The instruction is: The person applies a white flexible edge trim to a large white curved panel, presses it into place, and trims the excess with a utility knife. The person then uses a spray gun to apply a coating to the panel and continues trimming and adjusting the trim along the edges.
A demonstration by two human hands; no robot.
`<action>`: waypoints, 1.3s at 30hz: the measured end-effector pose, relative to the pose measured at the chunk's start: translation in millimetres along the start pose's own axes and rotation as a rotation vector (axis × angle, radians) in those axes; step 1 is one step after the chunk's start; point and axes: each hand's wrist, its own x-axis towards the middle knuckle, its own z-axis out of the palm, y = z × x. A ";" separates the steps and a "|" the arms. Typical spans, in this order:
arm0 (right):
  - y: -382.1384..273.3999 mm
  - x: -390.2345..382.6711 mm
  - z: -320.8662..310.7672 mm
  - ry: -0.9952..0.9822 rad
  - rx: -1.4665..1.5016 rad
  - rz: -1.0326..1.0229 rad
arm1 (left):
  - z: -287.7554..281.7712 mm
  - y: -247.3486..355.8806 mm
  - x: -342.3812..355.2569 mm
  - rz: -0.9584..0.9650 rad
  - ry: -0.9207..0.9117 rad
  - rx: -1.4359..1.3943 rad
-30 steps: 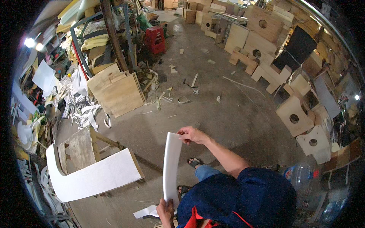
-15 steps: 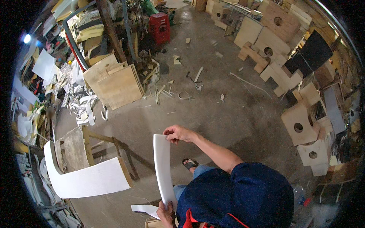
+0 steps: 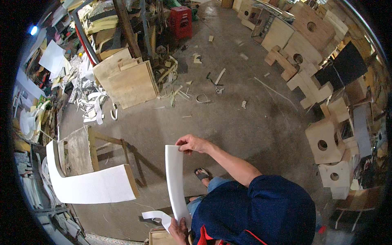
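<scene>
A long, slightly curved white strip, seemingly foam [image 3: 174,179], is held lengthwise in front of my body. My right hand [image 3: 191,143] pinches its upper end between thumb and fingers. Lower down, my left hand [image 3: 179,230] is wrapped round the other end, close to my dark blue shirt. A thinner white curling strip [image 3: 157,214] sticks out beside my left hand; whether it joins the held strip is hidden. To the left, a large curved panel with a white face and tan end [image 3: 94,185] rests by a wooden stand [image 3: 79,151], touched by neither hand.
Plywood sheets [image 3: 130,85] lean near a pile of white scraps [image 3: 92,104]. A red plastic stool [image 3: 180,22] stands farther back. Cut wooden pieces with round holes [image 3: 324,141] line the right side. Offcuts [image 3: 220,76] lie scattered on the concrete floor [image 3: 228,126].
The view has shifted, so the surroundings sit slightly differently. Both hands keep their hold on the white strip. The thin curling strip by my left hand shows a more bent shape.
</scene>
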 end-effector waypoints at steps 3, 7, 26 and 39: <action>4.0 4.2 3.2 -0.023 0.017 0.021 | 2.8 1.7 -8.3 -0.118 0.018 -0.114; 6.8 6.7 5.0 -0.036 0.012 0.011 | 24.5 26.6 -36.8 0.303 0.176 0.257; 6.0 20.6 5.9 -0.082 0.019 -0.016 | 48.2 86.3 -57.3 0.060 0.084 0.635; -2.0 26.2 11.2 -0.084 0.001 0.018 | 69.4 109.2 -70.6 0.453 0.254 0.435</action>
